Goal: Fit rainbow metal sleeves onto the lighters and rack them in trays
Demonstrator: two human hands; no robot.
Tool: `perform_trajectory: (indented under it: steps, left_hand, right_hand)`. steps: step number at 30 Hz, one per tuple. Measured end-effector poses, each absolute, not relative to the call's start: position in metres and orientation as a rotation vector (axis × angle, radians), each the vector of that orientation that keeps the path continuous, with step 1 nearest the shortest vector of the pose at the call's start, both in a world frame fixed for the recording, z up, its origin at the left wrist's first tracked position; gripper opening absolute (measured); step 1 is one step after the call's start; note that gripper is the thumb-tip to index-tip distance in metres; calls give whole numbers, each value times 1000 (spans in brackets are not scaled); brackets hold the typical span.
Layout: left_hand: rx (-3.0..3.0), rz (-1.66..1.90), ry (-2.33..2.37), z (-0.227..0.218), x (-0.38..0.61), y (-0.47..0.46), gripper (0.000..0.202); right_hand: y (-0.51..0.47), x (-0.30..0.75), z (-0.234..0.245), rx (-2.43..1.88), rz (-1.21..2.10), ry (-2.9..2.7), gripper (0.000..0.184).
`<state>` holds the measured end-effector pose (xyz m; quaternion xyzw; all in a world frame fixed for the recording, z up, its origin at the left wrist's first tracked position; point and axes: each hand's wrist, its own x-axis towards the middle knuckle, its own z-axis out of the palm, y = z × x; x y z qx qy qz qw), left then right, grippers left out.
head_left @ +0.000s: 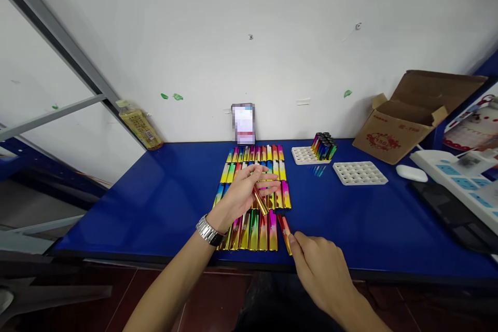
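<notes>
My left hand [251,187], with a metal-band watch on the wrist, is over the rows of lighters, palm partly turned up and fingers stretched. A red-and-gold lighter [261,202] is held in it, its gold end pointing down and right. My right hand [317,262] pinches another red-and-gold lighter [286,233] by its lower end, beside the right end of the nearest row. Shiny multicoloured lighters [252,233] lie side by side in several rows on the blue table, some hidden beneath my left hand and forearm.
A white tray [301,155] holds a cluster of upright lighters [323,146]; a second white tray [360,173] lies nearby. A phone [244,124] leans against the wall. At right are an open cardboard box [383,135], a white mouse [411,173] and a power strip [467,184]. A bottle [140,127] leans at left.
</notes>
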<state>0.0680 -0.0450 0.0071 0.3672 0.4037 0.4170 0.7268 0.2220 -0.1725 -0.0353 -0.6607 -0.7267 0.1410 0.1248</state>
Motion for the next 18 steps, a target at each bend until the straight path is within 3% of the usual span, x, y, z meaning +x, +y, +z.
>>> perform_trajectory:
  steps: [18]
  left_hand:
    - [868,892,867,6,70,-45,13]
  right_hand:
    - [-160,215,-40,-1894,60,-2301,23]
